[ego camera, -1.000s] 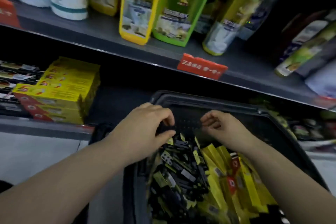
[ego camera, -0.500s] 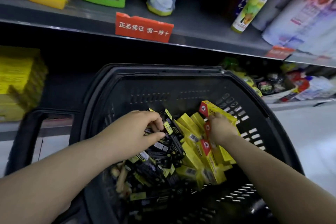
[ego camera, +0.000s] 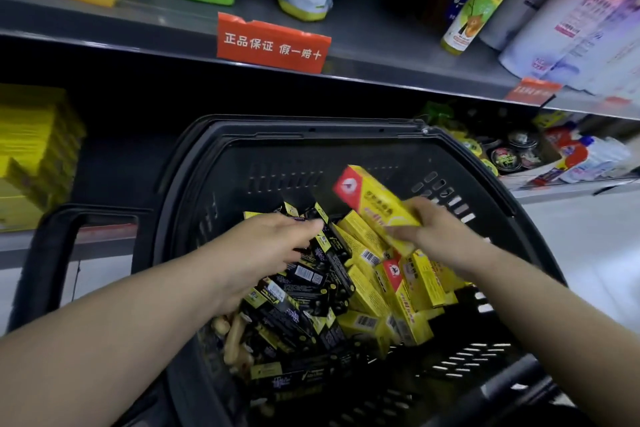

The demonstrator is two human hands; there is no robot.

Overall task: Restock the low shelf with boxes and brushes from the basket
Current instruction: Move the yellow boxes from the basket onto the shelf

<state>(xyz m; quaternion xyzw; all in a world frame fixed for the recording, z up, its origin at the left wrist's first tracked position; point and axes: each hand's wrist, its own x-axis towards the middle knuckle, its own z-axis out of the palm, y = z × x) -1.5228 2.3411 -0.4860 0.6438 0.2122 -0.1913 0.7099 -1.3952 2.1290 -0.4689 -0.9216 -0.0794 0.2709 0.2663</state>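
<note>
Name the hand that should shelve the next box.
Right. The right hand grips a yellow box lifted clear of the pile, while the left hand is down among the black boxes in the basket, with no clear grip.

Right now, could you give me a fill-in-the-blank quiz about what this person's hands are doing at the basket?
The right hand holds a yellow box with a ____ end.
The left hand is over the pile of ____ boxes.
The sign with white writing hangs ____ the basket.
Missing words: red; black; above.
</note>
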